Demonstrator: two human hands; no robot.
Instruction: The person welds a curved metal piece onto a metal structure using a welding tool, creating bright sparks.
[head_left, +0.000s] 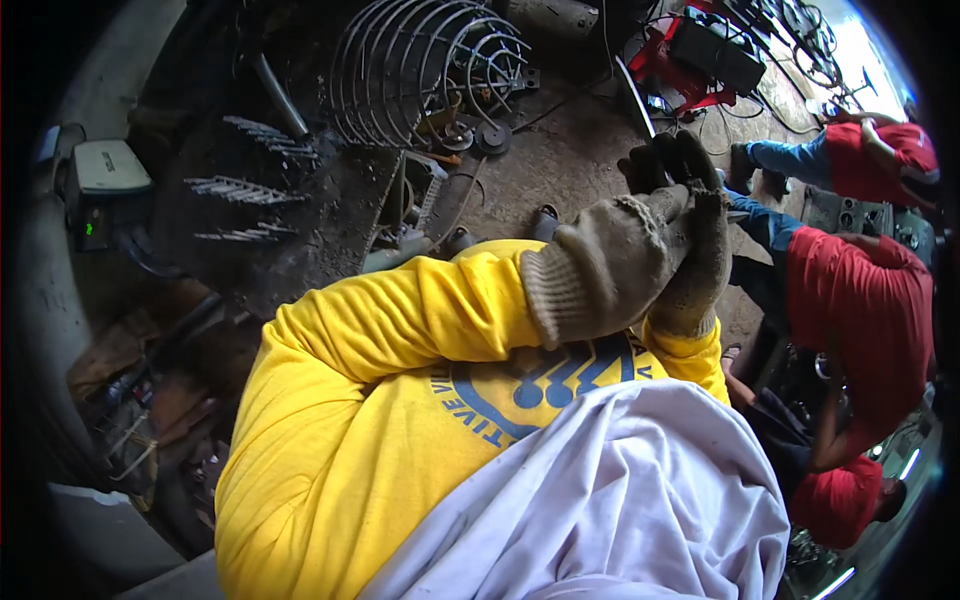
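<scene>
Both of my hands wear dirty grey-brown knitted gloves and meet in front of my chest, right of the middle. My left hand (615,255) reaches across with its fingers closed against the right hand; what they grip, if anything, is hidden. My right hand (702,250) points away from me, its dark-coated fingers bent around the lower end of a thin, pale metal strip (636,98). That strip slants up and leftward from the fingertips. A small grey pointed end (738,215) sticks out at the right of the gloves; I cannot tell what it belongs to.
A round wire guard (420,70) stands ahead, beside metal discs (490,138). Left lies a dark worktable (290,215) with rows of thin metal rods (245,190). A red frame (665,70) and cables lie far right. Several people in red shirts (850,310) are at right.
</scene>
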